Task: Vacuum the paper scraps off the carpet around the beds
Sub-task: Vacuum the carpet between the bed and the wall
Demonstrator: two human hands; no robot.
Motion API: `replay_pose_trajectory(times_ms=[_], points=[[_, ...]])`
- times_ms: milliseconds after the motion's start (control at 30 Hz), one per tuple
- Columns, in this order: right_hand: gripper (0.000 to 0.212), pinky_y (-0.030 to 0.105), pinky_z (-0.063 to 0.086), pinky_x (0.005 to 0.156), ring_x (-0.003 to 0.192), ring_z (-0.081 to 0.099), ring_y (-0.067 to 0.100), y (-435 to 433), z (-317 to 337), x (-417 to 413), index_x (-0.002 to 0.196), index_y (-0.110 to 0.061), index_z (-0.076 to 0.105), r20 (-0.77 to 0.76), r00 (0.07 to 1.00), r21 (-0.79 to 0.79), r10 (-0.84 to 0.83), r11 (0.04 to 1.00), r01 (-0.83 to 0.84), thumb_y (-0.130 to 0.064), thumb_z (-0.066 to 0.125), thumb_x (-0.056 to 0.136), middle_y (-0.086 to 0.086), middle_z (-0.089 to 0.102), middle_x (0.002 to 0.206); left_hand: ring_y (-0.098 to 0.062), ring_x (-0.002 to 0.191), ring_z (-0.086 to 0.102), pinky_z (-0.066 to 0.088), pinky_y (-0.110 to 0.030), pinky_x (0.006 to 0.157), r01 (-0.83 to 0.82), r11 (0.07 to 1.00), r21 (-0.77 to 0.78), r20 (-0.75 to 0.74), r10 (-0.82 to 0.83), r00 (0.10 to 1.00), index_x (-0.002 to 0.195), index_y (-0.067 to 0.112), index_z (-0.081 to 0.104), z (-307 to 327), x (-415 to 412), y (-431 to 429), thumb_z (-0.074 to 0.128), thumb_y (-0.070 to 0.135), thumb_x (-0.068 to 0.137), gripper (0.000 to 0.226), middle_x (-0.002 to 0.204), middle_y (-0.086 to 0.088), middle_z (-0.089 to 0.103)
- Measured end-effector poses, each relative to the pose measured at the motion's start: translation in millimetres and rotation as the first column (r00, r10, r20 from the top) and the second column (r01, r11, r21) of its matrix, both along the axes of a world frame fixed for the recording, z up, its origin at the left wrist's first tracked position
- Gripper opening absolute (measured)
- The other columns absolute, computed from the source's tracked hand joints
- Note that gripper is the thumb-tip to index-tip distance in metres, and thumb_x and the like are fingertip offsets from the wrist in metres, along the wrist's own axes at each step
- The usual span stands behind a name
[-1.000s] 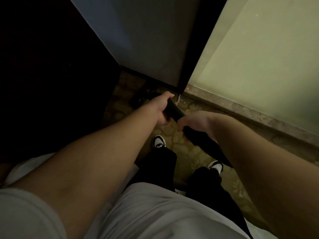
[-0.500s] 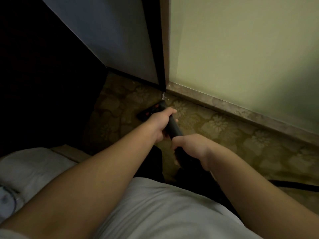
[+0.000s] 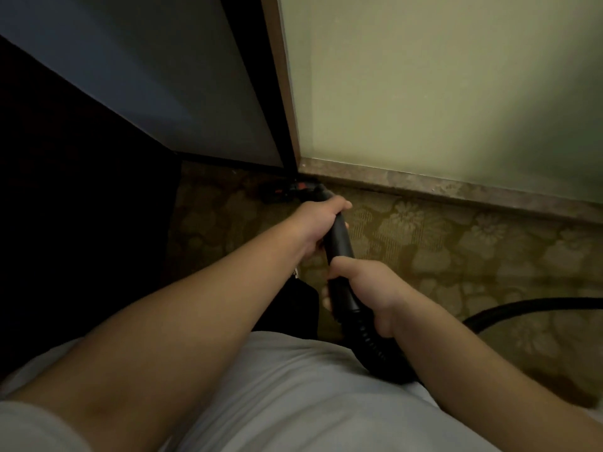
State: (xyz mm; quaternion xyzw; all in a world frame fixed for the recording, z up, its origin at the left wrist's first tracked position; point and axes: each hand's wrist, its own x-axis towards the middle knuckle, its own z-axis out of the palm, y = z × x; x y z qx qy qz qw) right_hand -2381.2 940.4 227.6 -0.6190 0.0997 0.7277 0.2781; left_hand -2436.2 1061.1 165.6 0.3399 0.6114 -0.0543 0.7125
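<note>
Both my hands grip a black vacuum wand (image 3: 339, 238). My left hand (image 3: 321, 223) holds it higher up, toward the floor head. My right hand (image 3: 365, 288) holds it lower, where the ribbed black hose (image 3: 372, 344) begins. The black floor head (image 3: 287, 190), with small red marks, rests on the olive floral carpet (image 3: 456, 249) in the corner where a dark panel meets the wall. No paper scraps are visible in this dim light.
A stone skirting (image 3: 456, 190) runs along the pale green wall (image 3: 440, 93) on the right. A dark panel (image 3: 146, 76) and black furniture (image 3: 65, 190) close off the left. The hose (image 3: 522, 305) loops across the carpet at right.
The view has swung left and the floor head has been pushed forward into the corner by the skirting. Both hands kept their grip on the wand.
</note>
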Motion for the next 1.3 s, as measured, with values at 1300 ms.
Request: replay_pose_trajectory(times_ms=[1300], points=[[0.027,0.034,0.062,0.063,0.067,0.075,0.027,142.2,-36.2,-78.3,0.102,-0.001,0.074,0.103,0.860,0.004,0.499,0.865,-0.502,-0.019,0.076,0.082,0.014,0.078,0.085,-0.024,0.091,0.057,0.050,-0.038,0.070,-0.296,0.950,-0.097,-0.101,0.287,0.953,0.097,0.017,0.055,-3.1,-136.1,123.2,0.056,0.030,0.098,0.013,0.099,-0.006,0.059]])
